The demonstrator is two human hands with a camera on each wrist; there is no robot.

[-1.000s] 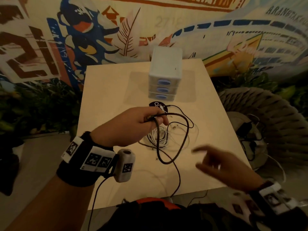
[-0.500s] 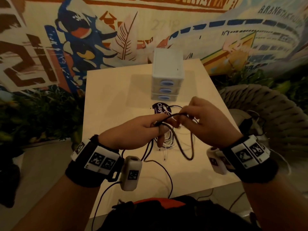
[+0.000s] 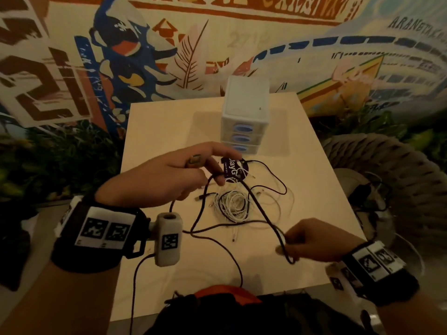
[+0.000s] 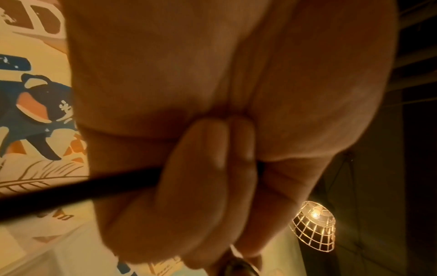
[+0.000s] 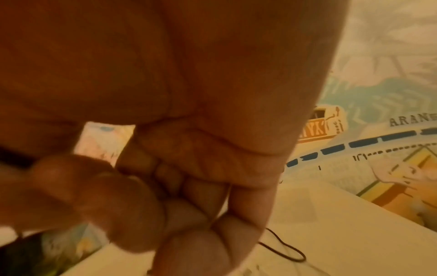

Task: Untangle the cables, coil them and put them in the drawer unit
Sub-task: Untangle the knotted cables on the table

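Note:
A thick black cable (image 3: pixel 260 209) runs taut between my two hands above the table. My left hand (image 3: pixel 179 177) pinches its upper end near a round dark sticker; in the left wrist view the black cable (image 4: pixel 78 188) passes under my curled fingers (image 4: pixel 212 168). My right hand (image 3: pixel 304 240) grips the cable's lower part near the table's front right, fingers (image 5: pixel 151 201) curled. A tangle of white and thin black cables (image 3: pixel 233 204) lies on the table between the hands. The white drawer unit (image 3: pixel 245 119) stands behind, all three drawers closed.
The pale wooden table (image 3: pixel 157 131) ends just before my lap. A woven chair (image 3: pixel 391 180) with dark cords on it stands to the right. A painted mural wall rises behind the table. A thin black cable (image 3: pixel 232 257) trails off the front edge.
My right hand left its place beside the left and drew back toward the front right, pulling the black cable out straight. My left hand stayed over the tangle, holding the other end.

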